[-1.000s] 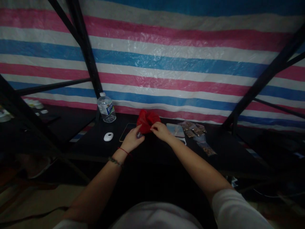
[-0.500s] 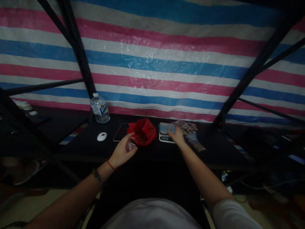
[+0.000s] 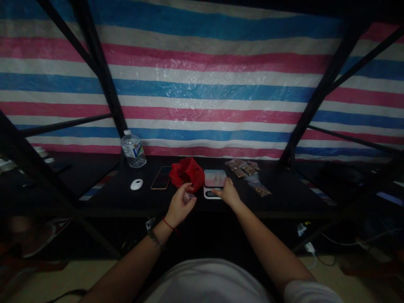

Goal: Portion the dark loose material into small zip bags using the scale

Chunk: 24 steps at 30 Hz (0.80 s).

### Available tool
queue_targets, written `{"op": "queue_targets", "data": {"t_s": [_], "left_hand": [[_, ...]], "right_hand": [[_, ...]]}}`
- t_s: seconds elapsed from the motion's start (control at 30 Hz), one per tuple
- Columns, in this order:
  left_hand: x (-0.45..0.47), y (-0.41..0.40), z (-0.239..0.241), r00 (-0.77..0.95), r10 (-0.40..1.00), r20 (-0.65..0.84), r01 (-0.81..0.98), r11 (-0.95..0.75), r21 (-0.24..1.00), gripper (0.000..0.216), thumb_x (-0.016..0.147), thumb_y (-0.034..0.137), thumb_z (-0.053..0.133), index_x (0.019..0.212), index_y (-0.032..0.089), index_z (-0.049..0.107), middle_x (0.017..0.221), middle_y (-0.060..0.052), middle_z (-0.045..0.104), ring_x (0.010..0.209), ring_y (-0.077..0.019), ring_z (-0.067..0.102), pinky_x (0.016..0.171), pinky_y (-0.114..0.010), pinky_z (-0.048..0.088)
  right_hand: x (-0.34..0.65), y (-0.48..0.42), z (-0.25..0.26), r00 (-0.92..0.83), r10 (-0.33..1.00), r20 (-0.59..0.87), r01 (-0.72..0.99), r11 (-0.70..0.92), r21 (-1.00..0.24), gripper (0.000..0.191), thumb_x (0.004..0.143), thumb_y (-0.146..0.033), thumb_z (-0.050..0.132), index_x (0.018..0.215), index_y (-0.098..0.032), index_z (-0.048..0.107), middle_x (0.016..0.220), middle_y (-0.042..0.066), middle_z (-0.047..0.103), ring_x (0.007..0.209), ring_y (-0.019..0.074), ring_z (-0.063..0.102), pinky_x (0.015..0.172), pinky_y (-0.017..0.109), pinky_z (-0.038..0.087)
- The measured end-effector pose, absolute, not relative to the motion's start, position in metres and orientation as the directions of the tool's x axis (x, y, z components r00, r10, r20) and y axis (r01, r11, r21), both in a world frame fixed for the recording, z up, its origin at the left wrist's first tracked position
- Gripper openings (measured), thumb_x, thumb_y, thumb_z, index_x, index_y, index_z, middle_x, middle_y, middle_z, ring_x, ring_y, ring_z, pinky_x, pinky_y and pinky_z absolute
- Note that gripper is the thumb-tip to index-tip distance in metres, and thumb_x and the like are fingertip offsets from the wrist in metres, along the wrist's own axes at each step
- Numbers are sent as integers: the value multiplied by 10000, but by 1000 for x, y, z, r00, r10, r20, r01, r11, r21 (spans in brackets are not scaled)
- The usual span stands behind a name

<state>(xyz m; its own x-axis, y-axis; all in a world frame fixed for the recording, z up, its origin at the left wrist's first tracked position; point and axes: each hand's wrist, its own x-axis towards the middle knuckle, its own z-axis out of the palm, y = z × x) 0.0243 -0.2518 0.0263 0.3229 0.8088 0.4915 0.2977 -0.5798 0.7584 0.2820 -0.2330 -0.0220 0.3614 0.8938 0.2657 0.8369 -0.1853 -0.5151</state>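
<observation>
My left hand (image 3: pixel 180 205) is curled around a small clear plastic bag (image 3: pixel 188 198), just in front of an open red plastic bag (image 3: pixel 193 171). What lies inside the red bag is mostly in shadow. To its right is a small digital scale (image 3: pixel 215 178) with a shiny square plate and a display at the front. My right hand (image 3: pixel 229 193) grips the scale's right edge, thumb by the display. Several clear packets (image 3: pixel 243 166) of brown bits lie behind and right of that hand, and one packet (image 3: pixel 261 188) lies a little nearer.
A phone (image 3: pixel 161 177) and a white computer mouse (image 3: pixel 136 184) lie left of the red bag. A clear plastic bottle (image 3: pixel 134 149) stands behind them by a black metal frame post (image 3: pixel 110 92). Striped plastic sheeting (image 3: pixel 202 88) hangs behind the black table (image 3: pixel 293 198).
The scale has slid left and nearer to me under my right hand, away from the packets and against the red bag. My left hand has moved right with the clear bag.
</observation>
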Motion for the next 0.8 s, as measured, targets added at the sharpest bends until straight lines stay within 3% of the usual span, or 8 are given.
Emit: {"op": "queue_targets", "data": {"t_s": [0.17,0.33,0.43,0.5,0.6,0.7,0.8], "left_hand": [[27,-248,26,320,782,535,348,-622,701,563,787,293,577,1307,148,421,1193,-130,600,1120,-234,586,996,-411,454],[11,-233,31,472,699,537,501,-714,489,448,769,249,560,1203,139,533,1203,-141,591,1156,-253,557,1037,-412,433],[-2,-220,32,512,715,476,584,-696,418,513,757,233,557,1261,145,516,1320,-151,532,1243,-263,513,1074,-402,409],[-6,-213,31,527,743,412,627,-668,401,596,748,233,563,1330,145,471,1430,-165,447,1299,-280,473,1075,-403,408],[-7,-208,33,575,771,272,664,-635,395,593,717,226,588,1304,179,517,1447,-158,447,1179,-283,583,968,-374,484],[-10,-206,41,580,794,183,726,-605,327,343,699,223,588,1033,205,667,1330,-137,571,910,-251,688,806,-346,530],[-21,-202,51,549,823,145,795,-568,215,174,701,275,578,819,200,682,1055,-140,702,752,-253,691,691,-348,524]], "right_hand": [[257,-262,-27,366,898,245,818,-185,-545,1060,640,-578,737,1434,-34,293,1483,287,307,1382,351,364,1091,397,358],[249,-278,-8,393,868,304,836,-200,-511,1037,672,-560,723,1434,4,301,1510,308,245,1437,416,186,1133,533,261],[231,-275,23,241,818,522,896,19,-443,761,834,-427,590,1439,-44,334,1530,240,259,1451,350,172,1151,533,234],[210,-262,47,-56,818,573,885,307,-351,490,907,-231,446,1384,-120,445,1444,172,438,1374,232,366,1131,424,317],[173,-229,76,-484,814,322,805,558,-201,389,859,-103,449,1185,-207,635,1199,102,657,1128,194,602,986,352,457],[148,-195,89,-439,899,2,898,439,-29,237,845,-170,526,983,-184,719,1021,130,725,979,263,677,858,398,509],[145,-174,91,-277,954,-111,955,287,79,207,824,-171,565,949,-138,728,1003,197,719,966,326,683,813,451,516]]}}
